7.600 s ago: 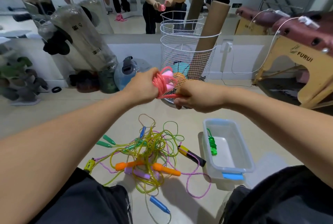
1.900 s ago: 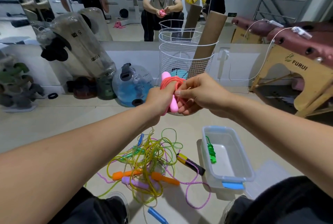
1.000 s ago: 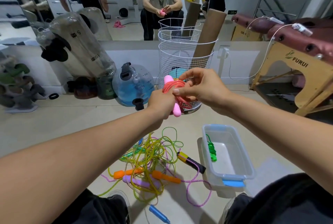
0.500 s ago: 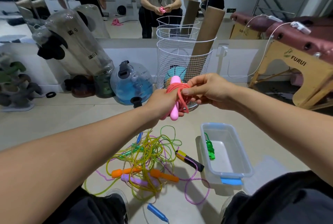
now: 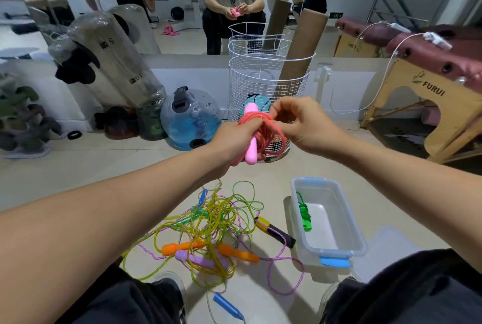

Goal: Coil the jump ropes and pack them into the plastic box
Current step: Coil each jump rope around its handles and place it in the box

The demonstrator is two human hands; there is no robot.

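My left hand (image 5: 234, 138) grips a pink jump rope (image 5: 251, 141) by its handles, held upright at chest height, with the red-pink cord wound around them. My right hand (image 5: 302, 125) pinches the cord at the right side of the bundle. Below on the floor lies a tangle of jump ropes (image 5: 208, 229) with orange, purple, blue, green and yellow-black handles. To its right stands the clear plastic box (image 5: 347, 240) with blue clips, holding a coiled green rope (image 5: 304, 215).
A white wire basket (image 5: 263, 81) with cardboard tubes stands just behind my hands. A blue water-filled ball (image 5: 190, 117) and bagged weights (image 5: 109, 62) sit at the left wall. A wooden massage table (image 5: 427, 94) is at the right. The box lid (image 5: 386, 248) lies beside the box.
The bundle stays in my left hand while my right hand has kept winding the cord around the handles, shifting from the top of the bundle to its right side.
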